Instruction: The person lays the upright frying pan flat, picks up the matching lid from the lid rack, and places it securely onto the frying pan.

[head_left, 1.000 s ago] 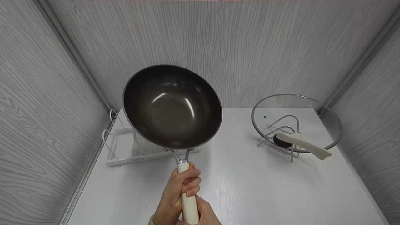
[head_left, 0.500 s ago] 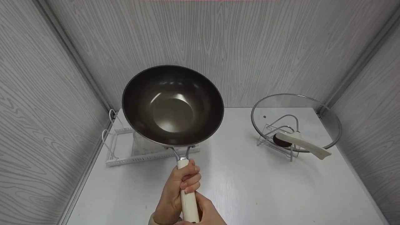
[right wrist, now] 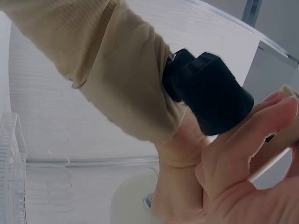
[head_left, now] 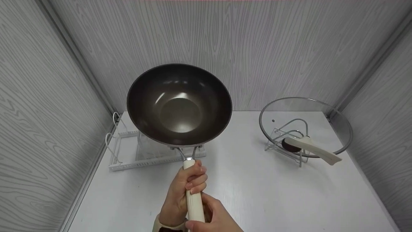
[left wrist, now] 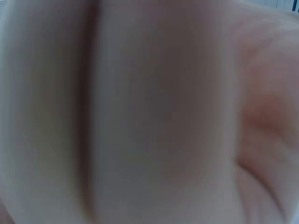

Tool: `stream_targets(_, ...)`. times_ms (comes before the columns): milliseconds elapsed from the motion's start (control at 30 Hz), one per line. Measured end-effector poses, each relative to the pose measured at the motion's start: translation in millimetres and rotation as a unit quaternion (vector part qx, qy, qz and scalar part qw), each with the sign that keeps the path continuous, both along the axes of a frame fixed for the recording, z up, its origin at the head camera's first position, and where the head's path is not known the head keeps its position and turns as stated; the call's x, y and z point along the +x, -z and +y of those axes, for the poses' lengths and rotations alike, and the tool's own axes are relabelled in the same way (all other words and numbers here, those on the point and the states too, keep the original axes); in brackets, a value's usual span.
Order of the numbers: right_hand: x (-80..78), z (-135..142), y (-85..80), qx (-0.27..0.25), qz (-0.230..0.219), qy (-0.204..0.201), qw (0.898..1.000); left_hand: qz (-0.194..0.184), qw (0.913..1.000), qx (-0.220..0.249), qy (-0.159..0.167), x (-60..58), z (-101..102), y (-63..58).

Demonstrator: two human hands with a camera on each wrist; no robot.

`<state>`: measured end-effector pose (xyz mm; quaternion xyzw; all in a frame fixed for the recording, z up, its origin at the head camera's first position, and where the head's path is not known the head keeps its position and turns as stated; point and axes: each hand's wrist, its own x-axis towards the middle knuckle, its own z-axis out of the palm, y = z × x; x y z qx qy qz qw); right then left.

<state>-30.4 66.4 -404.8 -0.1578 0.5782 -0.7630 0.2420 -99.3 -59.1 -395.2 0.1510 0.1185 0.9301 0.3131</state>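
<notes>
A dark-lined wok [head_left: 180, 109] is held up over the table, its inside tilted toward the head camera. My left hand [head_left: 185, 193] grips its cream handle [head_left: 194, 206] below the metal fork. Lower down, my right hand [head_left: 215, 216] holds the handle's end, thumb across the front and fingers behind. Blurred skin of the left hand [left wrist: 163, 112] fills the left wrist view. From the right wrist, the right hand's curled fingers [right wrist: 252, 144] show beside the left wrist, and the wok's pale outer side [right wrist: 131, 200] appears at the bottom.
A white rack [head_left: 128, 166] stands at the left, partly hidden behind the wok. To the right, a glass lid [head_left: 264, 129] with a cream handle [head_left: 313, 149] leans in a small wire stand [head_left: 301, 159]. Wood-grain panels [head_left: 206, 32] enclose the white table [head_left: 273, 199].
Both hands have raised the wok slightly, and it has tipped and turned a little to the right. The right thumb has come up across the handle's end. Rack and lid are unmoved.
</notes>
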Motion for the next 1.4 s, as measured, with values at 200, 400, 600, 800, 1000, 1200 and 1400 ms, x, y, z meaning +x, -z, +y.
stream_targets(200,-6.3,9,1.9,0.013,0.002,-0.022,1.000,-0.044,0.9990,0.006,0.003,0.8,-3,-3.5)
stream_targets(400,-16.5,21,7.6,-0.036,0.101,-0.004,0.994,-0.038,0.9990,0.012,0.021,1.4,-5,-5.7)
stream_targets(600,-36.6,42,3.1,-0.002,0.224,0.098,0.970,-0.019,0.9985,0.038,0.035,2.3,-5,-5.6)
stream_targets(800,-67.1,64,-9.5,0.075,0.341,0.211,0.913,-0.015,0.9960,0.068,0.056,2.1,-5,-6.1)
stream_targets(1000,-104.0,81,-22.1,0.177,0.415,0.309,0.838,-0.022,0.9947,0.077,0.064,3.8,-5,-7.2)
stream_targets(1200,-142.8,97,-38.8,0.283,0.469,0.375,0.748,-0.015,0.9938,0.080,0.076,5.5,-5,-6.6)
stream_targets(1400,-185.8,111,-49.2,0.428,0.450,0.385,0.683,0.014,0.9907,0.091,0.100,4.8,-2,-6.7)
